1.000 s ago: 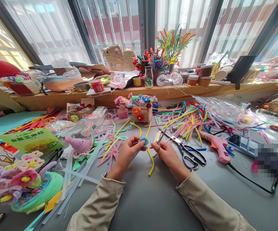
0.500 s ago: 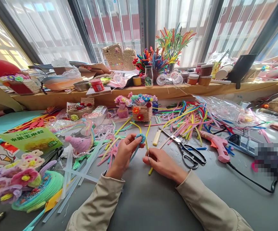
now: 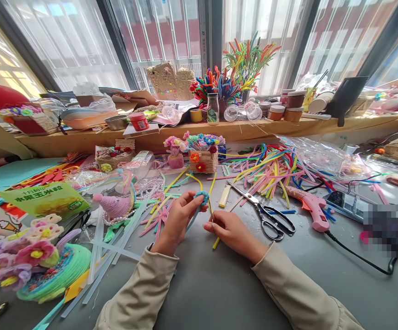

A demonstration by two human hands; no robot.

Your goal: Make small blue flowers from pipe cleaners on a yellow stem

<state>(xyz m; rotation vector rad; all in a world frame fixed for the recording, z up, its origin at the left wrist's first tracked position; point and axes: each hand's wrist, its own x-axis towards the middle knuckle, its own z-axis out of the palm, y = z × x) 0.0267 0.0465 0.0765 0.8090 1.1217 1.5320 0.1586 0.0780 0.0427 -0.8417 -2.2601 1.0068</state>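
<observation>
Holding above the table point(image 3: 199, 288): one blue coil point(image 3: 203, 197), which my left hand point(image 3: 181, 214) pinched, seemingly for steadiness; one slim dark tool point(image 3: 210, 211), which my right hand point(image 3: 231, 230) gripped near the coil, presumably for control, hands apart.

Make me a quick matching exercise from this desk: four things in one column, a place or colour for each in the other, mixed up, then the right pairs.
Things:
1. Blue piece
2. Glue gun
3. Glass bottle
4. Large scissors

Places or colours:
A. Standing on the ledge
B. Black-handled
C. Held in the left hand
D. Pink

Right pairs: 1-C, 2-D, 3-A, 4-B
</observation>
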